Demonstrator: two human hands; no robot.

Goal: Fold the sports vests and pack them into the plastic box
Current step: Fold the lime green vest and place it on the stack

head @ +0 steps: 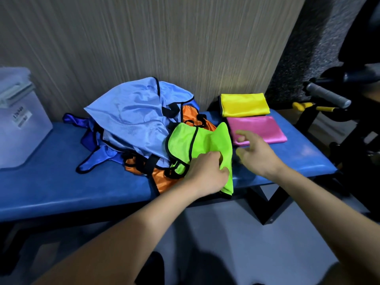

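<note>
At the far left of the blue padded surface (61, 192) stands the translucent plastic box (20, 124). Its lid appears to be on, and no vest can be seen inside it.

To its right lies the unfolded heap: a dark blue vest (90, 161) at the bottom left, a light blue vest (131, 118) spread over the top, and an orange vest (164, 182) partly buried beneath.

The green vest (185, 145) lies on the right edge of the heap, still crumpled. The left hand (205, 175) grips its lower corner, fingers curled into the fabric. The right hand (255, 155) hovers just beside the vest with fingers spread and relaxed, holding nothing.

Further right, a folded pink vest (259, 128) lies flat, and a folded yellow vest (244, 104) lies behind it against the wall.

Status, as judged: two vests are folded, one is being started, and three more are untouched. No packing is evident.

Obstructions: the heap occupies the middle of the surface, leaving little flat room for folding. The box is well apart from the folded vests, across the heap. Exercise equipment (329, 97) with a grey grip stands beyond the right end.
</note>
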